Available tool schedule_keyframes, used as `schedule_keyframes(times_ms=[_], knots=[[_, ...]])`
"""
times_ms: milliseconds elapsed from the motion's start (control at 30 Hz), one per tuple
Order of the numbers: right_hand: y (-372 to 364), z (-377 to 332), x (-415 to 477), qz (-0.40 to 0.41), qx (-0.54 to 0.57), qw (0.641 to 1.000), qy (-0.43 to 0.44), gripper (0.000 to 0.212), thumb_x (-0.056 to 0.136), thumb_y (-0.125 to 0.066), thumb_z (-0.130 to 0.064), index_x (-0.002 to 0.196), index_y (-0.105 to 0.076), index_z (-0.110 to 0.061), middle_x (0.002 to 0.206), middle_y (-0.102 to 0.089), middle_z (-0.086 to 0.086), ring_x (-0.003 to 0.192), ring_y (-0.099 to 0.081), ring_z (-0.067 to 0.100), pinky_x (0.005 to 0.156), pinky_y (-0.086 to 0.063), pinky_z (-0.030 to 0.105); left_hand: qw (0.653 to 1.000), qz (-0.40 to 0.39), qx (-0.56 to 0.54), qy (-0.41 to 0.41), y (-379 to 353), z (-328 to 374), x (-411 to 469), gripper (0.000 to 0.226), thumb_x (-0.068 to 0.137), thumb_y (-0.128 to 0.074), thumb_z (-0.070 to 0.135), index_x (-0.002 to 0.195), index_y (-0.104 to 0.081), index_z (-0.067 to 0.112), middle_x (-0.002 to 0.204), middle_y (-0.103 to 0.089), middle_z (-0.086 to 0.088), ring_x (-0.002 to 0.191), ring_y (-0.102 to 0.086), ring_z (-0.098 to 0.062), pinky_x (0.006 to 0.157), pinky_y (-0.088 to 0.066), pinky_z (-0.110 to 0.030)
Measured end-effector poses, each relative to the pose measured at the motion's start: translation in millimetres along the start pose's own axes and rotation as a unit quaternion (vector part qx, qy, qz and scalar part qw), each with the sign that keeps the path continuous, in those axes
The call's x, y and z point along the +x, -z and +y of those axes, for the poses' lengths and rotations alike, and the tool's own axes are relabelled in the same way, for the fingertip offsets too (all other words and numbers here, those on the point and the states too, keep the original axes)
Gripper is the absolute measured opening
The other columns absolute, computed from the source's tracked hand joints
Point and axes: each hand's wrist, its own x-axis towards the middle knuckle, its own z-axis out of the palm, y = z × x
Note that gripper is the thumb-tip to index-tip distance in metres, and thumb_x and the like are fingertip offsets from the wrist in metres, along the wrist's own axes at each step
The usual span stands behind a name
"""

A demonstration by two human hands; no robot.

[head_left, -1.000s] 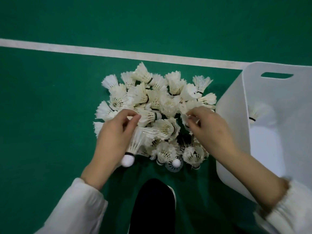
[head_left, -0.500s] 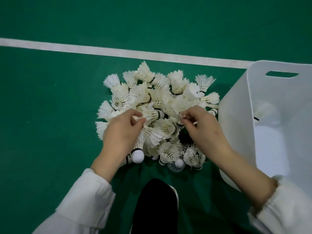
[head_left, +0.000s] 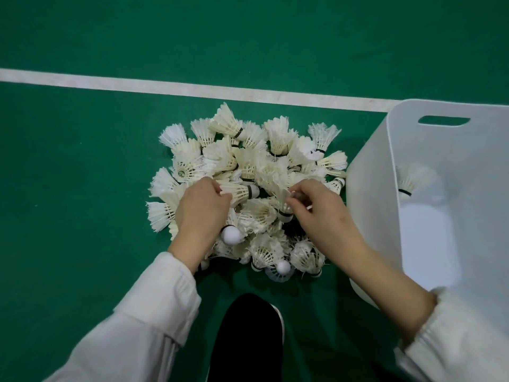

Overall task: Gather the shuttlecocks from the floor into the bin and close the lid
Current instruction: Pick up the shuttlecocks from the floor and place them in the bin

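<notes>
A heap of several white feather shuttlecocks (head_left: 259, 158) lies on the green floor in front of me. My left hand (head_left: 199, 213) sits on the heap's left side, fingers curled round shuttlecocks; one white cork (head_left: 232, 234) sticks out under the palm. My right hand (head_left: 319, 208) pinches the feathers of a shuttlecock (head_left: 283, 208) near the heap's middle. The white translucent bin (head_left: 369, 205) stands open on the right, touching the heap's right edge. One shuttlecock (head_left: 413, 181) shows faintly through its wall. No lid is in view.
A white court line (head_left: 192, 89) runs across the green floor (head_left: 77, 188) behind the heap. My black shoe (head_left: 248, 340) is at the bottom centre, just short of the heap. The bin has a handle slot (head_left: 443, 120) in its far wall.
Both hands have moved further up onto the heap and closer together. The right hand now pinches a shuttlecock near the middle; the left keeps its hold on shuttlecocks.
</notes>
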Motion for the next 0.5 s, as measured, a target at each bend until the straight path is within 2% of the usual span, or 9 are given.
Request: schedule_keyframes(times_ms=[100, 200, 267, 300, 367, 500], knots=[[4, 0, -1, 0.007, 0.0, 1.0, 0.003, 0.009, 0.092, -0.051, -0.021, 0.094, -0.059, -0.016, 0.091, -0.058, -0.001, 0.081, -0.054, 0.011, 0.072, -0.044, 0.025, 0.992, -0.027, -0.125, 0.008, 8, 0, -4, 0.01, 0.081, -0.067, 0.028, 0.084, -0.062, 0.02, 0.083, -0.063, 0.005, 0.082, -0.059, -0.017, 0.071, -0.045, -0.029], [12, 0, -1, 0.014, 0.001, 1.0, 0.008, 0.011, 0.092, -0.05, -0.02, 0.097, -0.059, -0.016, 0.092, -0.059, 0.0, 0.082, -0.054, 0.011, 0.07, -0.043, 0.024, 0.965, -0.04, -0.253, 0.06, 22, 1, -8, 0.007, 0.083, -0.067, 0.024, 0.079, -0.062, 0.021, 0.087, -0.064, 0.003, 0.081, -0.059, -0.019, 0.074, -0.048, -0.031], [18, -1, -3, 0.021, 0.006, 1.0, 0.006, 0.011, 0.092, -0.049, -0.02, 0.097, -0.058, -0.016, 0.092, -0.06, 0.0, 0.083, -0.055, 0.012, 0.071, -0.043, 0.024, 0.921, -0.061, -0.367, 0.118, 32, 4, -12, 0.004, 0.084, -0.067, 0.018, 0.086, -0.064, 0.017, 0.093, -0.064, -0.002, 0.075, -0.059, -0.017, 0.062, -0.051, -0.023], [21, -1, -4, 0.026, 0.01, 1.0, 0.004, 0.012, 0.092, -0.049, -0.02, 0.098, -0.058, -0.016, 0.092, -0.06, 0.0, 0.083, -0.055, 0.013, 0.071, -0.043, 0.025, 0.909, -0.06, -0.392, 0.128, 35, 5, -13, 0.008, 0.084, -0.066, 0.017, 0.092, -0.064, 0.014, 0.092, -0.063, 0.0, 0.072, -0.058, -0.013, 0.053, -0.049, -0.017], [26, -2, -6, 0.033, 0.017, 0.999, 0.001, 0.012, 0.091, -0.05, -0.02, 0.098, -0.059, -0.015, 0.091, -0.059, 0.0, 0.083, -0.055, 0.013, 0.071, -0.043, 0.025, 0.915, -0.04, -0.385, 0.117, 39, 7, -17, 0.017, 0.085, -0.065, 0.018, 0.101, -0.064, 0.012, 0.094, -0.06, 0.006, 0.073, -0.055, -0.002, 0.047, -0.044, -0.011], [36, -7, -8, 0.041, 0.016, 0.999, -0.002, 0.013, 0.091, -0.05, -0.021, 0.096, -0.059, -0.015, 0.091, -0.06, 0.001, 0.082, -0.055, 0.015, 0.073, -0.045, 0.031, 0.924, -0.023, -0.37, 0.089, 45, 15, -23, 0.014, 0.089, -0.06, 0.023, 0.099, -0.063, 0.013, 0.091, -0.059, 0.005, 0.073, -0.053, 0.0, 0.052, -0.041, -0.014]])
